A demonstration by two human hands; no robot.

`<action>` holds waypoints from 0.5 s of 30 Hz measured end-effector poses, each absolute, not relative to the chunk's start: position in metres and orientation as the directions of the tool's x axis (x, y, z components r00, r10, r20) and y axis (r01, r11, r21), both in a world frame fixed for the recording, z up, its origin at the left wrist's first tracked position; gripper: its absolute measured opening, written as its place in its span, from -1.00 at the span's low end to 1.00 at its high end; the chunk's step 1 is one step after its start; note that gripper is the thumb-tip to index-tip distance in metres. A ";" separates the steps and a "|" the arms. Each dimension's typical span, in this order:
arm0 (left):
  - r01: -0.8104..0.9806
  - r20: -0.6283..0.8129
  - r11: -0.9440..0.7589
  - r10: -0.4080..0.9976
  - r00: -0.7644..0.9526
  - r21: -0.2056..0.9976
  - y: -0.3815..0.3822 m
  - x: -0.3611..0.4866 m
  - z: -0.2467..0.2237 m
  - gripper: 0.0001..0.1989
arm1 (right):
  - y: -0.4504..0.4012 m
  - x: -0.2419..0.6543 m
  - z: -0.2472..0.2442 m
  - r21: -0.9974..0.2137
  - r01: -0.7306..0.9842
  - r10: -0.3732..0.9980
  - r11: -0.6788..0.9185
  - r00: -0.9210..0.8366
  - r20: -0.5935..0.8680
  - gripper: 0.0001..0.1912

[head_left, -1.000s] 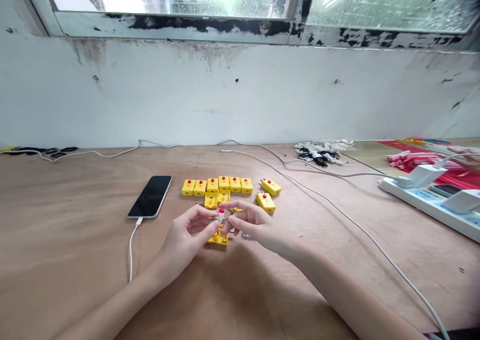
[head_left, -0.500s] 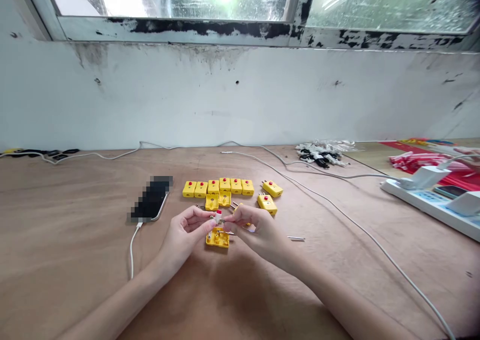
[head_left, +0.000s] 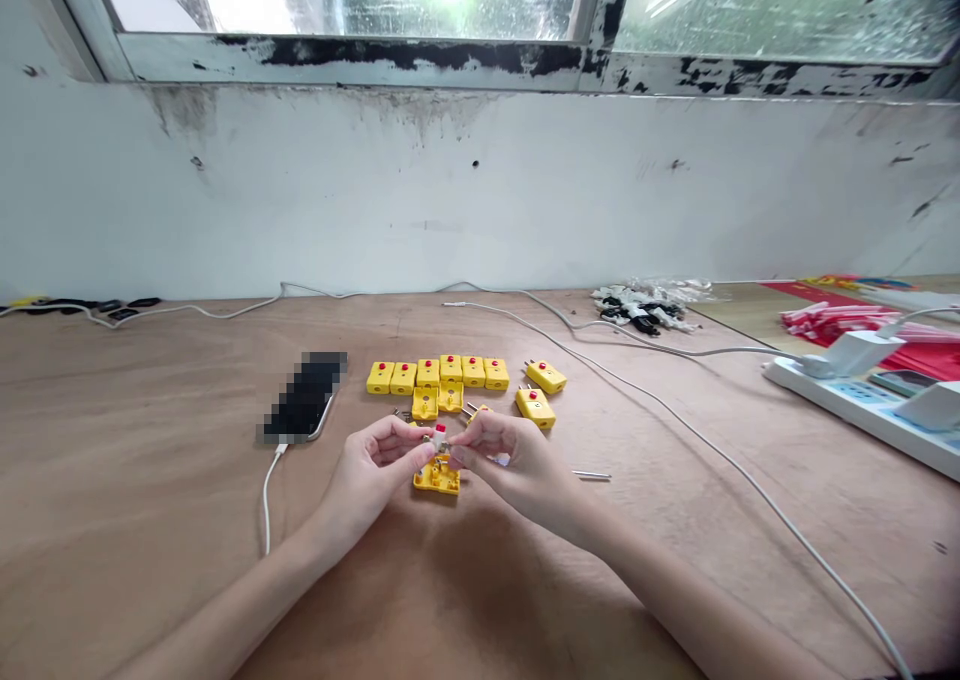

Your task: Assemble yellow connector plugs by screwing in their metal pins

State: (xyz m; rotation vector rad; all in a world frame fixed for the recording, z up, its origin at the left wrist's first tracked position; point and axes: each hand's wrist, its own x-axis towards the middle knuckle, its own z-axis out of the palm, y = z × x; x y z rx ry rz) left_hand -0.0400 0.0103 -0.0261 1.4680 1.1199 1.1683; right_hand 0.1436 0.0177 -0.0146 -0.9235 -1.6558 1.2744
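Note:
My left hand (head_left: 375,465) is closed in a pinch on a small white part with a red top (head_left: 440,438). From the other side, the fingertips of my right hand (head_left: 517,465) are pinched close against it, on something metallic too small to make out. Just below the fingers lies an open yellow plug housing (head_left: 436,479), its moulded inside facing up. Beyond my hands stands a row of yellow plug housings with red buttons (head_left: 427,372), with two open yellow half shells (head_left: 425,403) in front. Another yellow plug with metal pins (head_left: 478,414) is partly hidden behind my right hand.
Two yellow plugs with red buttons (head_left: 535,409) lie to the right, near a thin metal rod (head_left: 592,476). A phone (head_left: 306,400) on a white cable is at left. A power strip (head_left: 862,410), a long cable (head_left: 720,450) and a black-and-white heap (head_left: 645,307) occupy the right side.
Both hands stay almost in place, still pinching at the white part with the red top. The view has shifted very slightly; the things on the table keep their places.

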 end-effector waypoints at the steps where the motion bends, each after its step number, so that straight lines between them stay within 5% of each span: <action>1: 0.096 0.145 -0.159 0.980 0.135 0.983 0.010 -0.040 -0.026 -0.72 | 0.018 0.144 -0.015 -0.976 0.057 0.906 0.209 -0.387 0.171 -0.74; 6: 0.055 0.125 -0.133 0.984 0.128 0.990 0.009 -0.037 -0.026 -0.71 | 0.023 0.143 -0.019 -0.997 -0.074 0.891 0.019 -0.450 0.050 -0.66; 12: 0.046 0.111 -0.116 0.989 0.096 0.992 0.009 -0.035 -0.025 -0.69 | 0.020 0.144 -0.017 -0.970 0.097 0.902 0.222 -0.399 0.167 -0.73; 15: 0.036 0.111 -0.114 0.989 0.094 0.993 0.008 -0.036 -0.023 -0.68 | 0.020 0.144 -0.016 -0.990 0.028 0.890 0.135 -0.444 0.109 -0.72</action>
